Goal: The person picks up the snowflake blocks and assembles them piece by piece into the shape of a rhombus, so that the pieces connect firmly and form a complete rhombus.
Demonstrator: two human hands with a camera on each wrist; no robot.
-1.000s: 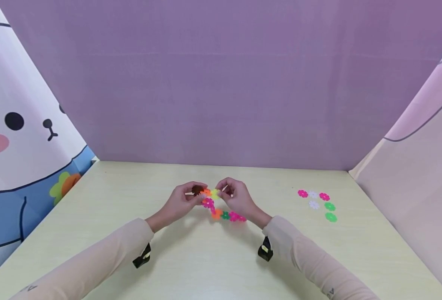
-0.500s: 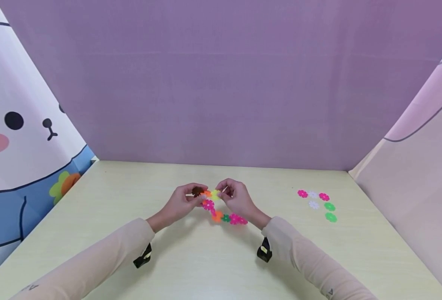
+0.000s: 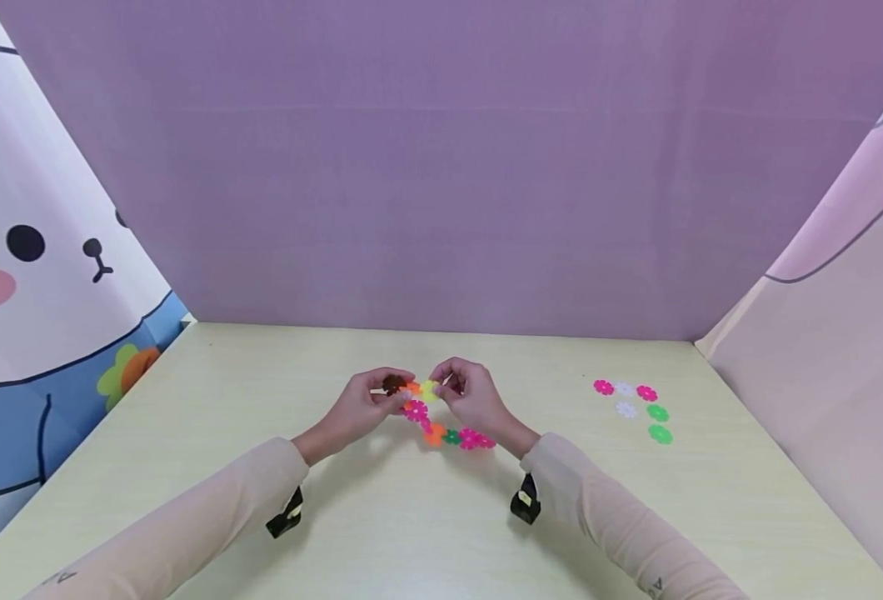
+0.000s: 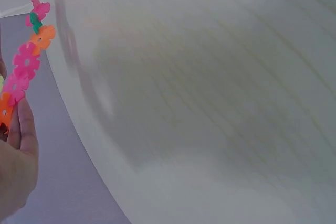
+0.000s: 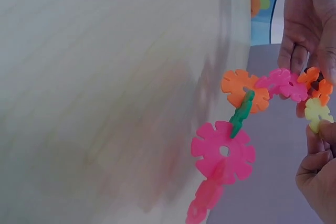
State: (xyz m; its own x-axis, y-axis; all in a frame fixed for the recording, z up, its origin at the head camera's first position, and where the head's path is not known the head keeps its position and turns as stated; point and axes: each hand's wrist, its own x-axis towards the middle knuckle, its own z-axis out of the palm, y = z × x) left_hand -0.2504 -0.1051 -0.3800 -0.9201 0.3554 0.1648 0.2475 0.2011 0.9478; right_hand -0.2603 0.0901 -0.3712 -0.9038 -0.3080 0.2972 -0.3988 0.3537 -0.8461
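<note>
A chain of interlocked plastic flower discs hangs between my two hands above the table. My left hand (image 3: 366,404) grips its upper end, near a dark brown disc (image 3: 394,384) and an orange disc (image 5: 323,93). With thumb and fingertips, my right hand (image 3: 475,400) pinches a yellow disc (image 3: 429,391) that meets the orange one. Below them the chain runs on through pink discs (image 3: 415,410), another orange disc (image 5: 244,90), a green disc (image 5: 242,114) and more pink discs (image 5: 223,151) at its loose end. Fingers partly hide the brown disc in the right wrist view.
Loose discs lie on the table (image 3: 426,533) at the right: pink (image 3: 603,387), white (image 3: 626,410) and green (image 3: 660,434). A purple partition (image 3: 441,167) stands along the back edge, with printed cloth panels at both sides.
The hanging part of the chain has sunk slightly. Both hands keep nearly the same place and hold on the discs.
</note>
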